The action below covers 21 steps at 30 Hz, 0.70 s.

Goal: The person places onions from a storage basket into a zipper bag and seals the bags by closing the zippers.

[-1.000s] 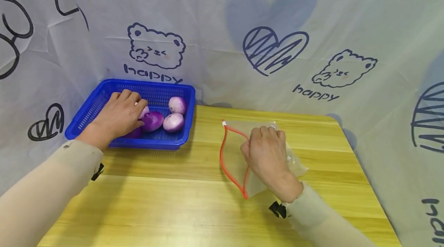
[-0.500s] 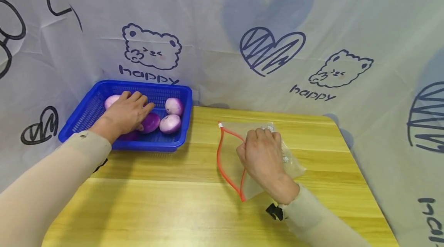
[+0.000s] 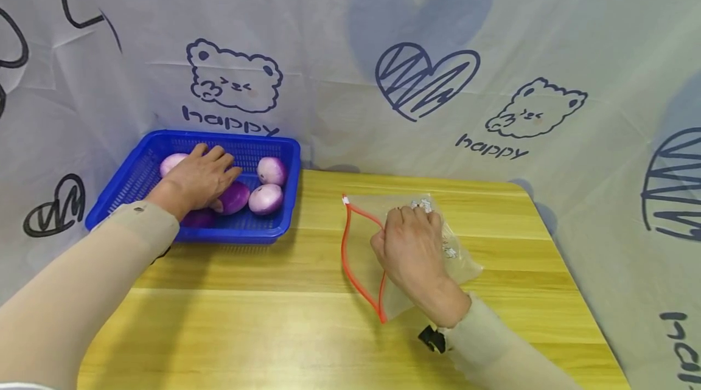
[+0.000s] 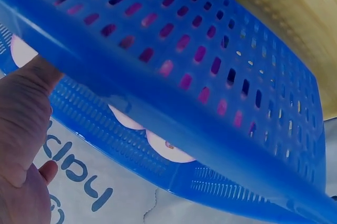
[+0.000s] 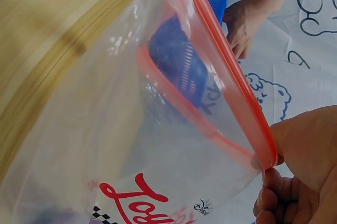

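Note:
My left hand (image 3: 199, 177) reaches into a blue basket (image 3: 281, 229), curved over peeled red onions (image 3: 235, 196). Its fingertips are hidden there, so I cannot tell whether they grip one. In the left wrist view the thumb goes behind the basket's rim (image 4: 113, 79), beside a pale onion (image 4: 22, 51). On the right, my right hand (image 3: 413, 256) pinches the red zip edge of a clear zip bag (image 3: 361, 238). From the right wrist view, the bag's mouth gapes between its two red zip strips (image 5: 231, 71), with thumb and fingers pinching one corner.
Two more onions lie at the basket's right end, such as the rear onion (image 3: 271, 170). Another onion (image 3: 173, 162) is left of the hand. Basket and bag are on a wooden table (image 3: 246, 317), with a printed cloth (image 3: 339, 61) hanging behind.
My left hand has shifted right across the onions, uncovering one on the left and covering another. The right hand keeps its pinch on the zip bag. The whole view has drifted slightly.

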Tool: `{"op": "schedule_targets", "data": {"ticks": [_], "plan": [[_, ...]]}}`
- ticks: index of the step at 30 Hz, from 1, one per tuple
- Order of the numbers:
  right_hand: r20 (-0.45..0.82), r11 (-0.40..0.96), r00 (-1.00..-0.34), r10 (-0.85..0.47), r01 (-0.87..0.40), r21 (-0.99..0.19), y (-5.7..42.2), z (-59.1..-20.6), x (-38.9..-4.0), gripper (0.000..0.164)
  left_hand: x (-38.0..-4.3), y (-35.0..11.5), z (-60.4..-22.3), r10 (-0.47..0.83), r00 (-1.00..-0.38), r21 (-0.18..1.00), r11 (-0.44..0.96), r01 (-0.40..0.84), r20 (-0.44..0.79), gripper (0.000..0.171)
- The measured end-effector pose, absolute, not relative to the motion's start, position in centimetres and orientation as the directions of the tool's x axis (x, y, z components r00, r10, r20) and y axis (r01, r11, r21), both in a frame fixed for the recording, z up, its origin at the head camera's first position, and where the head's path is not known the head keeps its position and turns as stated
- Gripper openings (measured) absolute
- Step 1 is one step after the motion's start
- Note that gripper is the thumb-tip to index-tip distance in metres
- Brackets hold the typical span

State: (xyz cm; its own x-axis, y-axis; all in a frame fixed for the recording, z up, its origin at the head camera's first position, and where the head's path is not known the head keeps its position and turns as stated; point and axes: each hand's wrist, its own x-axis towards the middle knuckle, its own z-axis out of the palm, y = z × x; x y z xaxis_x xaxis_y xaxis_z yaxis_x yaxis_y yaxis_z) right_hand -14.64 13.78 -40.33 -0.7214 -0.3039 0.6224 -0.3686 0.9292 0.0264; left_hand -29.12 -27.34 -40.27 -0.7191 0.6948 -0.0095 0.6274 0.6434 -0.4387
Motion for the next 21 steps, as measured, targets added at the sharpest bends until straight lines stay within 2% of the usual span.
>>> {"op": "schedule_targets", "data": {"ticks": [13,21], "plan": [[0.615,0.927,-0.726,-0.308,-0.374,0.022,13.9,-40.5,-14.8,0.02,-30.2,-27.3,-40.7,0.632,-0.772,-0.367,0.704,0.608,-0.065,0.086],[0.607,0.923,-0.73,-0.314,-0.385,0.014,14.1,-40.7,-14.9,0.022,-30.6,-27.3,-41.8,0.609,-0.786,-0.344,0.719,0.604,-0.105,0.081]]}}
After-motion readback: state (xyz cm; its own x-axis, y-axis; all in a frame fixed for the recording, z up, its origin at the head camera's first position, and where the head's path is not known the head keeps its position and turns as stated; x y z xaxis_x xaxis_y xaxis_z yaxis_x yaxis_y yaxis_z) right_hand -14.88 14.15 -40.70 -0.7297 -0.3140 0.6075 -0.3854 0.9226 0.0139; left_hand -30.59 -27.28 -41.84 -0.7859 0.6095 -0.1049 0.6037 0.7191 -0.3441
